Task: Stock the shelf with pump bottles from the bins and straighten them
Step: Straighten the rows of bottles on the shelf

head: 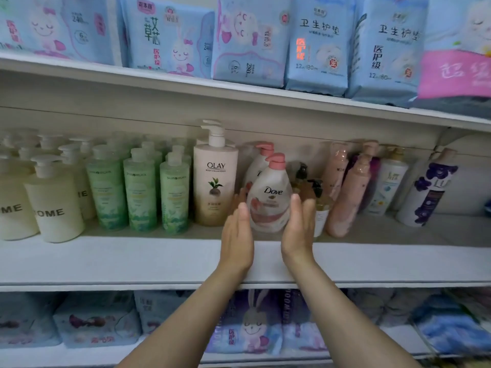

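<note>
While both forearms reach over the front edge of the middle shelf, the Dove bottle stands upright between the two palms. Left hand lies flat along the bottle's left side, fingers straight and held together; right hand mirrors it on the right side, fingers straight and together, thumb up. Both appear to touch the bottle's lower flanks. A second Dove bottle stands just behind. Beside it to the left stands the Olay bottle, then green bottles in rows and cream bottles. To the right stand pink bottles.
</note>
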The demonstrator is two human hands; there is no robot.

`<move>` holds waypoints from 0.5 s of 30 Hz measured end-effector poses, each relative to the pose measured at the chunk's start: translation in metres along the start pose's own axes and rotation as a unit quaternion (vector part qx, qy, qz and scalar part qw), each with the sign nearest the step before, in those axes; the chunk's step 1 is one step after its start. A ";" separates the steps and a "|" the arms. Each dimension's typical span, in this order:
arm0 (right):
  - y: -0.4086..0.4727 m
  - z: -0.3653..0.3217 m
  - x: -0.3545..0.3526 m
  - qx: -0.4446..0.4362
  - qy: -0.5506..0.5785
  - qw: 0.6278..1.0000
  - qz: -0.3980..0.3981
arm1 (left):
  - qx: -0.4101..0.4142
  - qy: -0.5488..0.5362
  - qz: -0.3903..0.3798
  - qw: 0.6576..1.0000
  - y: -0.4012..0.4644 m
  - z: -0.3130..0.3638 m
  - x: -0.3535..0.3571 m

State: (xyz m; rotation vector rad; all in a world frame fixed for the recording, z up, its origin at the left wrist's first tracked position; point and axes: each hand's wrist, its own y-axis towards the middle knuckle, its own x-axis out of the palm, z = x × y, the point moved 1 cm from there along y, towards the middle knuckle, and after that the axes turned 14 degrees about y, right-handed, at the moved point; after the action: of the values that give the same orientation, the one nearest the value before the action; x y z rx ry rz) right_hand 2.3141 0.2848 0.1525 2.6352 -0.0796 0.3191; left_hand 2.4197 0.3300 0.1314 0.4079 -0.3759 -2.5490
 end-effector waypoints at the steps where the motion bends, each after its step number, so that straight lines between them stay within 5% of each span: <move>1: 0.003 -0.001 0.000 0.026 -0.005 1.000 -0.012 | 0.002 -0.012 -0.012 1.000 0.000 0.004 0.009; 6: 0.006 0.008 -0.005 0.111 -0.017 0.992 -0.059 | -0.031 0.012 -0.042 0.999 0.011 0.001 0.033; 15: 0.012 0.011 0.006 0.101 -0.048 0.985 -0.130 | -0.016 0.014 -0.001 1.000 0.016 -0.008 0.039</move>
State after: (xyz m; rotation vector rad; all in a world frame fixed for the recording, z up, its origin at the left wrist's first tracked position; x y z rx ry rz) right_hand 2.3207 0.2690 0.1505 2.8172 0.2766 0.1157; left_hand 2.3983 0.2941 0.1213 0.4311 -0.3230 -2.5459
